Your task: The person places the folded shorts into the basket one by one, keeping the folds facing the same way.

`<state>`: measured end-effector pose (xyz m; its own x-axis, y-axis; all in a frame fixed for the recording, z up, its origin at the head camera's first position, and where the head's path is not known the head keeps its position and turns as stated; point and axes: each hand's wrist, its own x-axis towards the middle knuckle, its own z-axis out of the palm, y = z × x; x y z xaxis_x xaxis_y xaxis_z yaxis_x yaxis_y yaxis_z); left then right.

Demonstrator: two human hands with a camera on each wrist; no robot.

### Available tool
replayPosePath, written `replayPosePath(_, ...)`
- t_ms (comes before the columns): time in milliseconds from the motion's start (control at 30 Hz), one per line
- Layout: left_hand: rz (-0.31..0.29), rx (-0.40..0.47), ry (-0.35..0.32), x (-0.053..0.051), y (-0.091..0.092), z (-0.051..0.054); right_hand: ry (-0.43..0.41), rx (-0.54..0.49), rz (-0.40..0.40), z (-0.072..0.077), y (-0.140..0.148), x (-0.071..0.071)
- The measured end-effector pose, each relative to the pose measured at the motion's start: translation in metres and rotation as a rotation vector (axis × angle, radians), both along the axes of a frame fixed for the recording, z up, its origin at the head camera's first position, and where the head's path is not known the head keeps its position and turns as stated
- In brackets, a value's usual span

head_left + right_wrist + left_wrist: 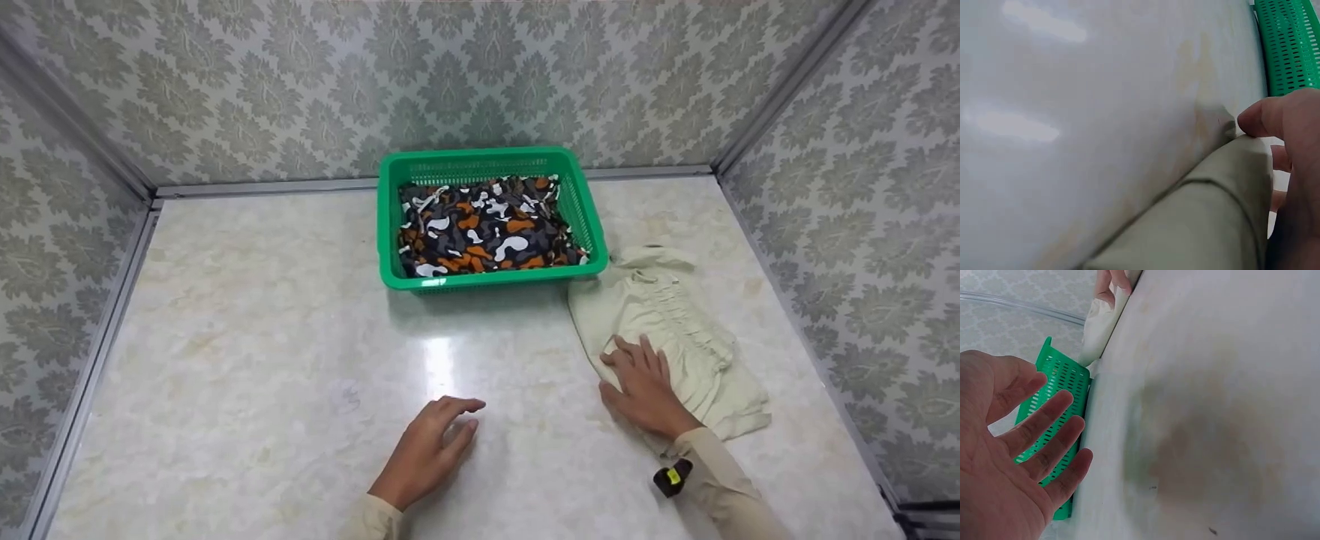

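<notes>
A pale cream garment [675, 322] with a gathered waistband lies on the right side of the table. My right hand [643, 390] rests on its left part, fingers spread over the cloth. In the right wrist view, the thumb [1261, 117] touches the edge of the fabric [1207, 214], and the other fingertips are partly hidden. My left hand [431, 448] hovers near the table's front middle, holding nothing, its fingers loosely bent. The left wrist view shows that palm [1010, 455] bare with fingers apart.
A green plastic basket [491, 283] stands at the back middle, holding camouflage-patterned cloth [480, 229] in black, white and orange. Its right front corner is close to the cream garment. Patterned panels [480, 82] wall the marbled table [262, 322] at back and sides.
</notes>
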<state>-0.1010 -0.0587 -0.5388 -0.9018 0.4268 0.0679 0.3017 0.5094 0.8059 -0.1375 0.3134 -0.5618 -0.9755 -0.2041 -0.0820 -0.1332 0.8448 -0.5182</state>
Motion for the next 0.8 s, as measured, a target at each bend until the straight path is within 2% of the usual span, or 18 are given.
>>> replayPosePath(133,0.005,0.007,0.007,0.003,0.000,0.000,0.002,-0.007,0.015,0.005,-0.003,0.003)
replayPosePath(233,-0.005,0.013,0.020,0.005,0.001,-0.001,0.028,-0.054,0.007,0.016,-0.003,-0.002)
replayPosePath(333,-0.009,0.019,0.040,0.007,0.000,-0.001,0.095,-0.127,-0.097,0.028,-0.009,-0.020)
replayPosePath(400,-0.006,0.023,0.048,0.006,0.000,0.000,0.146,-0.175,-0.201,0.034,-0.018,-0.039)
replayPosePath(467,-0.003,0.033,0.050,0.006,0.001,0.000,0.185,-0.181,-0.307,0.036,-0.029,-0.060)
replayPosePath(567,-0.003,0.043,0.038,0.005,0.000,0.001,0.182,-0.114,-0.409,0.033,-0.046,-0.089)
replayPosePath(633,0.001,0.040,0.029,0.006,-0.001,0.001,0.150,-0.029,-0.437,0.027,-0.055,-0.102)
replayPosePath(700,0.007,0.032,0.020,0.007,-0.002,0.001,0.099,0.065,-0.443,0.020,-0.062,-0.110)
replayPosePath(800,0.018,0.022,0.019,0.008,-0.005,0.000,0.064,0.184,-0.398,0.012,-0.068,-0.115)
